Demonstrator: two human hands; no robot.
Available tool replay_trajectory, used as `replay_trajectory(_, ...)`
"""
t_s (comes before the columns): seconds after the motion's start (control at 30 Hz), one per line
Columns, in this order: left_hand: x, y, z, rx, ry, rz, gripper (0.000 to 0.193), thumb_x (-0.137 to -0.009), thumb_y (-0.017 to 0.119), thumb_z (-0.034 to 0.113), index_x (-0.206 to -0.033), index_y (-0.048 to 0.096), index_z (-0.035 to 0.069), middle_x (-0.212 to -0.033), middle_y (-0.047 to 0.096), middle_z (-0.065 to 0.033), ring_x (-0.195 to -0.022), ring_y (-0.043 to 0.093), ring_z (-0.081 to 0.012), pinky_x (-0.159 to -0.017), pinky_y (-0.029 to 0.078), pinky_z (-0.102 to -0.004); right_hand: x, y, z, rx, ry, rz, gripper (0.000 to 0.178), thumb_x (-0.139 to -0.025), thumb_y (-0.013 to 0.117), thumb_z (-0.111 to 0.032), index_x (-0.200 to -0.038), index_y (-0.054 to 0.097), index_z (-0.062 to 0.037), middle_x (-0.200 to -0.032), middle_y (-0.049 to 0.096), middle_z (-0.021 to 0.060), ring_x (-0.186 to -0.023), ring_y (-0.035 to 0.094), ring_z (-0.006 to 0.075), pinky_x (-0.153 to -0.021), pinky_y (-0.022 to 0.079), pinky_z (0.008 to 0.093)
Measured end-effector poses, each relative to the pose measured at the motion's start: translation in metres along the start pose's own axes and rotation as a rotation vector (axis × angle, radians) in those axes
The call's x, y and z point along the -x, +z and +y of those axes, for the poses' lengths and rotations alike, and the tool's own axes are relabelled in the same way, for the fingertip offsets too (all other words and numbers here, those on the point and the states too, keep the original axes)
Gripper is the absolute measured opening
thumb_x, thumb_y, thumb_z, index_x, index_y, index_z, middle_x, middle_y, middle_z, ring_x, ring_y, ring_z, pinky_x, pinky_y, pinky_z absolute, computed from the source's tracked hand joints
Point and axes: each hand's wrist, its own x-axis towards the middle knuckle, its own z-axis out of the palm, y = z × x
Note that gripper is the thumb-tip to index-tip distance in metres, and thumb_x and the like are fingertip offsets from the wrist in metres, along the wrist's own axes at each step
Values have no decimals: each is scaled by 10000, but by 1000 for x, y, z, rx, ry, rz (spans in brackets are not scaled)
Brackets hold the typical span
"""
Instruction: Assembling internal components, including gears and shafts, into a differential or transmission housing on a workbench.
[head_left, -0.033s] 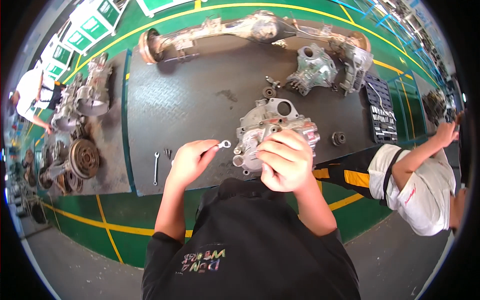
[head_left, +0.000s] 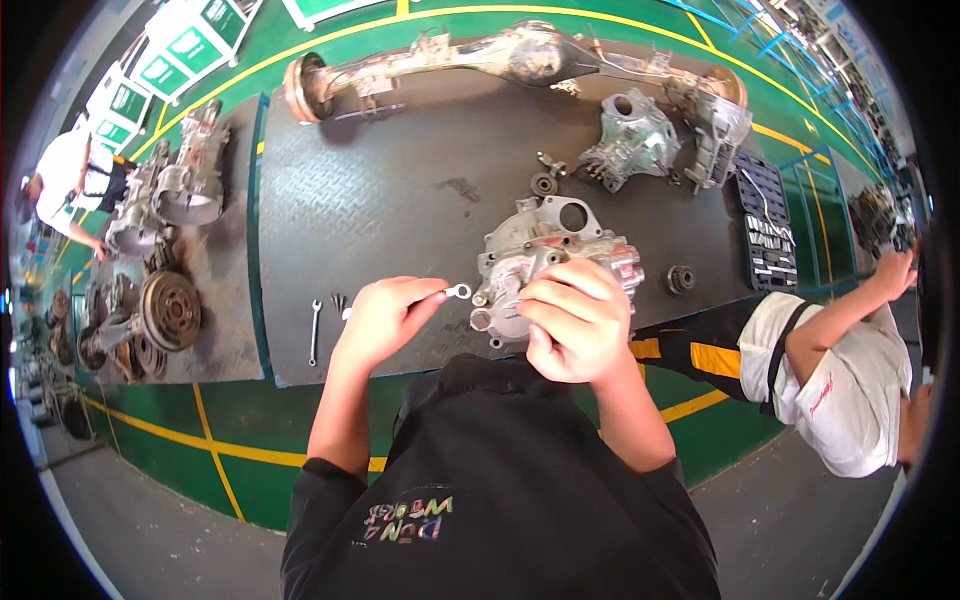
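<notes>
Okay, your left hand (head_left: pixel 375 318) is gripping a spanner (head_left: pixel 459 291), closed; your right hand (head_left: pixel 575 325), curled, is overlapping a housing (head_left: pixel 512 255), hold unclear; dark tabletop (head_left: pixel 390 210) is standing over green floor (head_left: pixel 262 485).

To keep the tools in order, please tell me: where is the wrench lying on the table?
In the head view, the loose wrench lies on the table, left of the left hand, with small dark pieces just to its right.

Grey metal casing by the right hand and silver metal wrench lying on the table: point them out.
Grey metal casing (head_left: pixel 522 236): head view, on its upper part.
Silver metal wrench (head_left: pixel 315 333): head view, mid-shank.
</notes>
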Motion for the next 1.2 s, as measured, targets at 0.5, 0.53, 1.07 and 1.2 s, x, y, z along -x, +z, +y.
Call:
replay_trajectory(0.5,-33,-16,9,-274,205,-385,122,-851,710,222,-885,715,105,-734,668,-118,-734,654,-353,-624,505,-435,-3,4,-1,-23,-33,0,127,-613,652,-70,-728,666,-16,-752,666,77,-715,646,272,-622,512,378)
replay_trajectory(0.53,-30,-13,8,-275,204,-387,122,-851,710,222,-885,715,105,-734,668,-118,-734,654,-353,-624,505,-435,-3,4,-1,-24,-32,1,127,-613,652,-70,-728,666,-16,-752,666,77,-715,646,272,-622,512,378)
replay_trajectory(1.07,1,26,20,377,-259,-155,168,-876,729,110,-992,697,-8,-745,693,-63,-635,567,-88,-615,476,-287,-1,4,-1,-21,-27,-9,109,-638,655,-78,-728,670,-18,-758,673,79,-727,651,284,-643,524,391)
replay_trajectory(1.2,-8,28,27,338,-214,-177,160,-855,730,123,-927,685,-12,-750,690,-116,-634,638,-201,-622,495,-335,0,4,0,-15,-25,-6,112,-636,657,-76,-731,670,-19,-760,673,81,-729,653,284,-646,527,393)
